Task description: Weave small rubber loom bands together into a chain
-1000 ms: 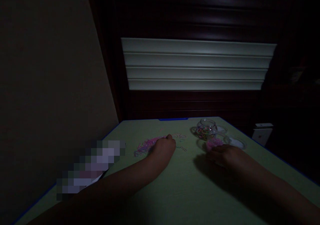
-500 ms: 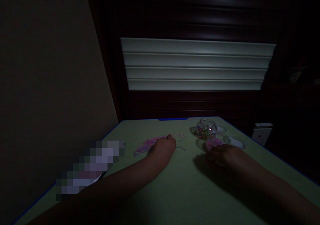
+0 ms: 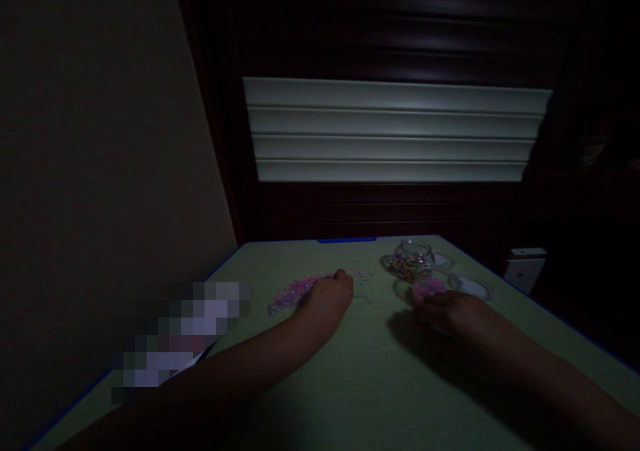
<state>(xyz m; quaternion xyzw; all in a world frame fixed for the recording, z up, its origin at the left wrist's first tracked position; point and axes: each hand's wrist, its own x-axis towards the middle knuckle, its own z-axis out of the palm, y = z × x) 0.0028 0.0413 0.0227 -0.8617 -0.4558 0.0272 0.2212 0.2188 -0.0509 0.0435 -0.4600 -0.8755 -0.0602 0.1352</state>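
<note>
My left hand (image 3: 327,299) is closed low over the table beside a pile of pink and purple rubber bands (image 3: 297,289). Its fingertips are bunched near a few stray bands (image 3: 364,283), and whatever they hold is hidden. At the right, my right hand (image 3: 450,312) grips a small clear jar (image 3: 453,280) with pink bands (image 3: 429,287) inside, tilted towards the left. Right behind it stands a second clear jar (image 3: 413,245), upright and without its lid, holding multicoloured bands (image 3: 407,264).
Two pale round lids (image 3: 474,288) lie by the jars on the green table (image 3: 345,371), which has a blue edge. A blurred-out flat object (image 3: 185,337) lies at the left. A white box (image 3: 524,272) stands beyond the right edge; a wall rises at the left.
Both hands stay almost in place, the left still at the bands and the right still on the jar. The view has shifted very slightly.
</note>
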